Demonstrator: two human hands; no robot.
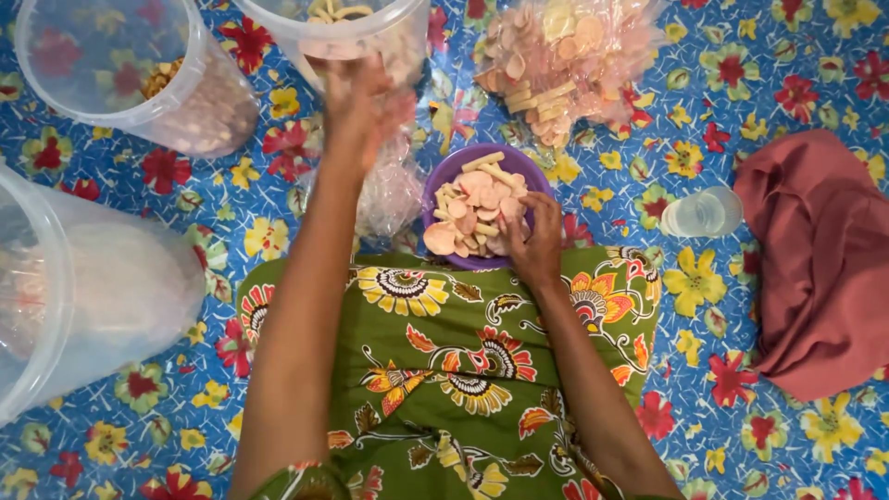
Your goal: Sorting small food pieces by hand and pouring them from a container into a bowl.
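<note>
Clear plastic bag [569,60] of pink and cream crackers, top centre; crumpled clear bag [394,190] beside purple bowl [454,167].

The person's arms were bare, without sleeves or jewellery. A green garment [454,370] covered the lap, printed with large yellow, orange and red flowers and leaves.

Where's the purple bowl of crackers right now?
In the head view the purple bowl sits centre frame at the edge of the green patterned cloth, under the right hand, just below the clear cracker bag.
</note>
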